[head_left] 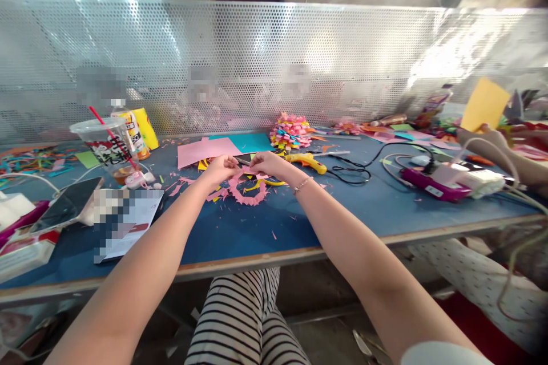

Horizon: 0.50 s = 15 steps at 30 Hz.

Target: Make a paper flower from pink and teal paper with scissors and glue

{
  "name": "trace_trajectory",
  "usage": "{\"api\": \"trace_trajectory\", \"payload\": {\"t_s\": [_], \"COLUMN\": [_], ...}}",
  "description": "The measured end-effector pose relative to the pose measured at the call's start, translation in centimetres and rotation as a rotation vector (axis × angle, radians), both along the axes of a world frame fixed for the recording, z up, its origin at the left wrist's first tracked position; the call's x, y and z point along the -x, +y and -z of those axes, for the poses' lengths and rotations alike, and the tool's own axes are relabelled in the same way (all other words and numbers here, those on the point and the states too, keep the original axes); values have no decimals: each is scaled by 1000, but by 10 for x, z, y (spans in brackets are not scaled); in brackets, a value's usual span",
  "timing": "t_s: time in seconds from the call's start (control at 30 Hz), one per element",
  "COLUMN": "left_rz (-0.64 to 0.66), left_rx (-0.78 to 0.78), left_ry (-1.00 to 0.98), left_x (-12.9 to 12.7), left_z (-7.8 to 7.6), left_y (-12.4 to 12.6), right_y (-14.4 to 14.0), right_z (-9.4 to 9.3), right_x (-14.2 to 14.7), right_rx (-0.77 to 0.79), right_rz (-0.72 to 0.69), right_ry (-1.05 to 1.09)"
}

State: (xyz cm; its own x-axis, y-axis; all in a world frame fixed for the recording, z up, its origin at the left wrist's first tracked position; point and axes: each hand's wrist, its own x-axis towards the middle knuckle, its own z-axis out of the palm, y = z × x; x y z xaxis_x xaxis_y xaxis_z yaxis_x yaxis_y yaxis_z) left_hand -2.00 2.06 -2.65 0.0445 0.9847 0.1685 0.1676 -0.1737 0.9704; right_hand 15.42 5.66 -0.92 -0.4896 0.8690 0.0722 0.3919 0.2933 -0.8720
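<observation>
My left hand point(221, 169) and right hand point(268, 164) meet fingertip to fingertip, pinching something small I can't make out between them. Just under them on the blue tabletop point(342, 205) lies one pink paper ring point(247, 190) with jagged, fringed edges, pink scraps around it. One yellow glue gun point(307, 161) sits beside my right hand; its cord runs off right.

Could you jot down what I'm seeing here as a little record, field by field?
Setting: blue table before a perforated metal screen
Left hand: pinching something small with the right; what it is cannot be told
Right hand: meets the left above a pink paper cutout
Nearby: yellow glue gun, plastic cup, phone
Beside: another person's hand at the right
</observation>
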Motion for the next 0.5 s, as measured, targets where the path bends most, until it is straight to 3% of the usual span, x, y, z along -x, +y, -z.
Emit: {"api": "trace_trajectory", "payload": {"t_s": [0.2, 0.5], "left_rz": [3, 4], "left_rx": [-27, -93], "left_ry": [-28, -34], "left_x": [1, 3], "left_z": [1, 4], "left_y": [2, 5], "right_y": [-3, 1], "right_z": [-3, 0], "right_x": [0, 0], "right_rx": [-137, -217], "right_rz": [24, 19], "right_ry": [-75, -85]}}
